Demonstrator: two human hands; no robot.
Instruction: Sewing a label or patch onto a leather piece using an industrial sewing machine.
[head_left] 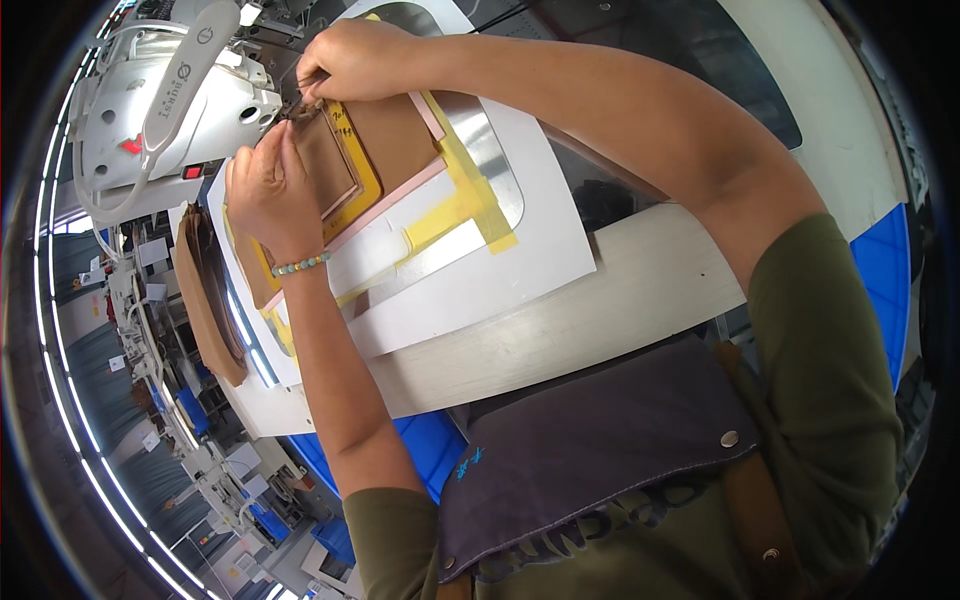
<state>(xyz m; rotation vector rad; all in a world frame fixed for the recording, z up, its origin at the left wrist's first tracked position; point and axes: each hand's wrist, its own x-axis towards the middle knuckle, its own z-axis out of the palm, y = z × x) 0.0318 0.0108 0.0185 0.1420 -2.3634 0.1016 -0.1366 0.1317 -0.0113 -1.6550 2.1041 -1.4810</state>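
Note:
My left hand (275, 190), with a beaded bracelet at the wrist, has its fingers pinched near the sewing machine's working end, over the left part of a jig. My right hand (350, 62) is closed a little higher, its fingertips at the top edge of that jig. Whatever is between either hand's fingertips is too small to make out. The jig has a yellow frame (359, 178), brown panels (405, 135) with pink strips (395, 196), and yellow tape (470, 195) on a metal plate (500, 180). Beneath it lies a white sheet (540, 240).
The white machine head (170, 115) stands just left of my hands. Brown material (205, 290) hangs at the worktable's (480, 350) left end. Blue bins (880, 290) show beside and below the table. Rows of machines (180, 420) stretch away at the left.

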